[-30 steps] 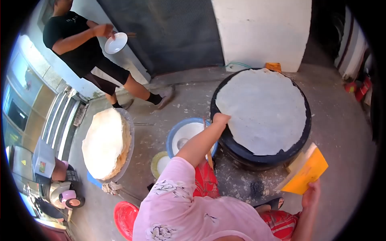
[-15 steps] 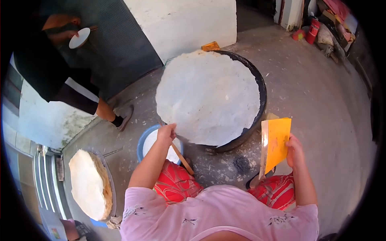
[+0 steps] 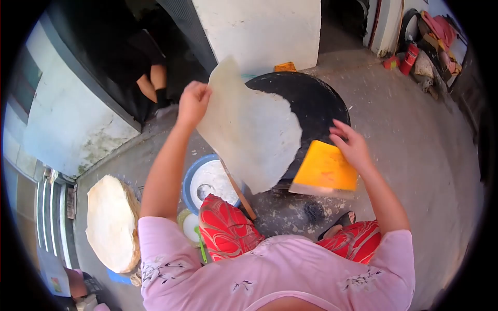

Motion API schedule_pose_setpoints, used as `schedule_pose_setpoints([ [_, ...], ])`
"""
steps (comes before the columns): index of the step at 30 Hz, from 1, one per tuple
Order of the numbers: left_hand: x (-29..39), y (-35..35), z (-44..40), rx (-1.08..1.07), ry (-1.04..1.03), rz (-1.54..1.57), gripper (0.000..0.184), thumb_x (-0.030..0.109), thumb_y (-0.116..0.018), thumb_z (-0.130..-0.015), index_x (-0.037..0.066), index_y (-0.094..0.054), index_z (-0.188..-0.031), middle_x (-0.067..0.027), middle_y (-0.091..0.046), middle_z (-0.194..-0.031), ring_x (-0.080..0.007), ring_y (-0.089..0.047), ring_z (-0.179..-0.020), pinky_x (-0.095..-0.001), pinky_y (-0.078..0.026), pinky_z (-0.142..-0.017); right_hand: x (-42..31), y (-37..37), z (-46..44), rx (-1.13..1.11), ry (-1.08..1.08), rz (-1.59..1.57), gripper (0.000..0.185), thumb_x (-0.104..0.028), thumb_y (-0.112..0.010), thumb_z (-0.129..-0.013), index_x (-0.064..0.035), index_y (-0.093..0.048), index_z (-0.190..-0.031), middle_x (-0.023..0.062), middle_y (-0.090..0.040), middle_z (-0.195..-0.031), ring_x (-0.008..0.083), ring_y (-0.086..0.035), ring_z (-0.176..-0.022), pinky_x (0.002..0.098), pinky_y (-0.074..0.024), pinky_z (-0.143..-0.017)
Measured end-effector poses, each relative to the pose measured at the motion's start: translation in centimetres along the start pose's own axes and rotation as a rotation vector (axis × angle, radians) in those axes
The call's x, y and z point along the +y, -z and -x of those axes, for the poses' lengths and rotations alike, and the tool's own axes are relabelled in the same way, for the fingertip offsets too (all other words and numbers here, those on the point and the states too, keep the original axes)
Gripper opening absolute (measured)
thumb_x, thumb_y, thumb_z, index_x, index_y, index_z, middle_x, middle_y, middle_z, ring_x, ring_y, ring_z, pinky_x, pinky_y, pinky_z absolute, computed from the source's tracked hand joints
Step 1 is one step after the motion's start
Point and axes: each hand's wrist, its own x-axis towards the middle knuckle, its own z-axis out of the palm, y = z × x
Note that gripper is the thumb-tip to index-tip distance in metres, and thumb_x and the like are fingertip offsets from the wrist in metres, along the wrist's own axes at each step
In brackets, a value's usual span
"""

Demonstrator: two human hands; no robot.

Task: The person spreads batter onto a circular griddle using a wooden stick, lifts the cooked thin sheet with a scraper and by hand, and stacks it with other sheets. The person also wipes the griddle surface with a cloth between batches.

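Pinched in my left hand (image 3: 194, 103) is the upper left edge of a thin pale sheet (image 3: 259, 135), which hangs partly lifted off a round black griddle (image 3: 316, 103). The sheet's right part still overlaps the griddle, and its lower tip hangs over the near edge. My right hand (image 3: 350, 141) holds a yellow book-like pad (image 3: 327, 168) at its upper right, over the griddle's near right edge; some fingers are raised. A blue basin (image 3: 189, 181) of white batter with a ladle stands below the sheet, a wooden stick (image 3: 239, 192) beside it.
A thick stack of pale round sheets (image 3: 111, 223) lies at the left. A small bowl (image 3: 189, 225) with a green utensil is near my knee. A person (image 3: 150, 83) stands in the doorway at upper left. A red cylinder (image 3: 409, 58) and piled items are at upper right.
My left hand has raised the sheet and drawn it leftward, baring much of the griddle. My right hand has moved the yellow pad up and left. The other person has moved into the doorway.
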Motion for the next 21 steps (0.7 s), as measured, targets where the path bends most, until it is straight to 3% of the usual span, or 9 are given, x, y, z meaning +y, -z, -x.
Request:
schedule_pose_setpoints([
  [3,4.4,7.2,-1.5,-0.081,-0.124,0.149,0.005,0.002,-0.059,-0.08,-0.002,-0.057,-0.081,-0.0046,-0.048,-0.077,-0.0126,-0.048,-0.067,-0.0226,-0.038,-0.058,-6.6,-3.2,-4.0,0.034,0.15,0.149,0.059,-0.023,-0.069,-0.072,-0.0127,-0.047,-0.125,0.0141,-0.062,-0.104,0.0206,-0.059,-0.068,0.0266,-0.0462,-0.065],
  [5,6.7,11.8,-1.0,-0.069,-0.208,0.122,0.004,0.001,-0.057,-0.081,-0.003,-0.056,-0.081,-0.0037,-0.048,-0.078,-0.0121,-0.047,-0.068,-0.0222,-0.037,-0.059,-10.7,-5.0,-6.4,0.059,0.119,0.244,0.064,-0.014,-0.07,-0.07,-0.0121,-0.043,-0.128,0.0136,-0.054,-0.119,0.0206,-0.06,-0.092,0.0293,-0.0468,-0.073],
  [8,7.0,17.3,1.1,-0.046,-0.21,0.08,0.003,0.0,-0.056,-0.081,-0.003,-0.057,-0.082,-0.0038,-0.049,-0.079,-0.0124,-0.048,-0.07,-0.0219,-0.038,-0.062,-12.7,-9.3,-9.9,0.309,0.275,0.279,0.051,-0.016,-0.067,-0.07,-0.0109,-0.052,-0.119,0.0142,-0.059,-0.109,0.0291,-0.058,-0.092,0.0333,-0.0449,-0.081],
  [11,3.5,21.3,4.2,-0.016,-0.057,0.05,0.005,-0.001,-0.055,-0.08,-0.002,-0.058,-0.084,-0.0041,-0.05,-0.081,-0.013,-0.05,-0.073,-0.0226,-0.039,-0.064,-12.4,-13.3,-12.9,0.066,0.354,0.174,0.034,-0.012,-0.064,-0.072,-0.0099,-0.06,-0.106,0.0117,-0.06,-0.107,0.0277,-0.054,-0.104,0.034,-0.0419,-0.088],
  [12,1.2,22.0,5.2,0.013,0.052,-0.001,0.007,0.0,-0.054,-0.081,-0.002,-0.059,-0.085,-0.0039,-0.052,-0.082,-0.013,-0.051,-0.074,-0.0227,-0.04,-0.065,-12.8,-15.0,-13.4,0.063,0.391,0.121,0.021,-0.01,-0.059,-0.074,-0.0096,-0.064,-0.094,0.0104,-0.062,-0.101,0.0286,-0.056,-0.097,0.0354,-0.0439,-0.083],
  [15,-6.9,24.1,8.7,0.079,0.272,-0.197,0.014,0.003,-0.053,-0.08,0.0,-0.062,-0.089,-0.0044,-0.056,-0.084,-0.013,-0.053,-0.073,-0.0242,-0.042,-0.065,-19.5,-17.7,-12.2,-0.099,0.409,0.343,0.02,-0.008,-0.056,-0.076,-0.0088,-0.063,-0.095,0.0132,-0.063,-0.095,0.0286,-0.06,-0.087,0.0318,-0.0463,-0.076],
  [17,-10.5,25.6,10.6,0.188,0.655,-0.117,0.016,0.005,-0.053,-0.079,0.002,-0.064,-0.09,-0.005,-0.059,-0.084,-0.0127,-0.054,-0.072,-0.0245,-0.045,-0.063,-23.3,-20.2,-12.3,-0.087,0.548,0.353,0.019,-0.009,-0.055,-0.077,-0.0098,-0.064,-0.095,0.0134,-0.063,-0.091,0.028,-0.06,-0.085,0.0321,-0.0466,-0.074],
  [20,-11.0,30.5,12.4,0.417,0.893,-0.004,0.02,0.004,-0.053,-0.078,0.004,-0.065,-0.095,-0.0047,-0.061,-0.084,-0.0122,-0.056,-0.073,-0.0251,-0.047,-0.062,-29.8,-23.7,-11.5,-0.002,0.779,0.254,0.018,-0.011,-0.056,-0.078,-0.0097,-0.063,-0.094,0.0122,-0.064,-0.089,0.0276,-0.06,-0.083,0.0331,-0.0471,-0.073],
  [21,-11.2,33.1,13.2,0.54,0.819,0.11,0.022,0.004,-0.052,-0.078,0.003,-0.064,-0.097,-0.0037,-0.061,-0.084,-0.0115,-0.055,-0.073,-0.025,-0.047,-0.062,-31.9,-24.5,-10.5,-0.028,0.797,0.229,0.018,-0.011,-0.056,-0.078,-0.0097,-0.063,-0.094,0.0122,-0.064,-0.089,0.0276,-0.06,-0.083,0.0331,-0.0471,-0.073],
])
